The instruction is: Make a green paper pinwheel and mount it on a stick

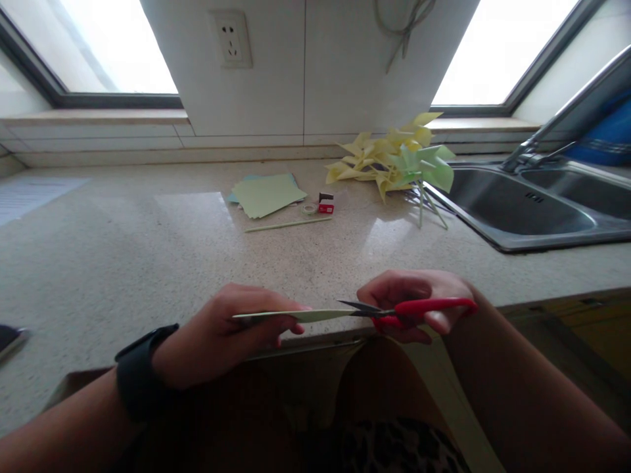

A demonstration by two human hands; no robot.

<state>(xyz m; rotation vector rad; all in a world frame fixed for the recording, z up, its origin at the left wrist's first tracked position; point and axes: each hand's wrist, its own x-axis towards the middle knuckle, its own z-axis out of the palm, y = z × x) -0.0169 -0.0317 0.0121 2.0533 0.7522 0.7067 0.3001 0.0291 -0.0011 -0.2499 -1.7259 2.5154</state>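
Note:
My left hand (231, 332) pinches a pale green sheet of paper (315, 316), seen edge-on and held flat just above the counter's front edge. My right hand (419, 305) grips red-handled scissors (424, 309). Their dark blades (362, 307) are parted at the paper's right end and touch it. A black watch (138, 371) sits on my left wrist.
Further back on the speckled counter (148, 249) lie a stack of green paper sheets (266, 194), a thin green stick (288, 225), a tape roll (309, 209) and a small red item (326, 208). A pile of yellow and green paper pinwheels (394, 161) lies beside the steel sink (522, 203).

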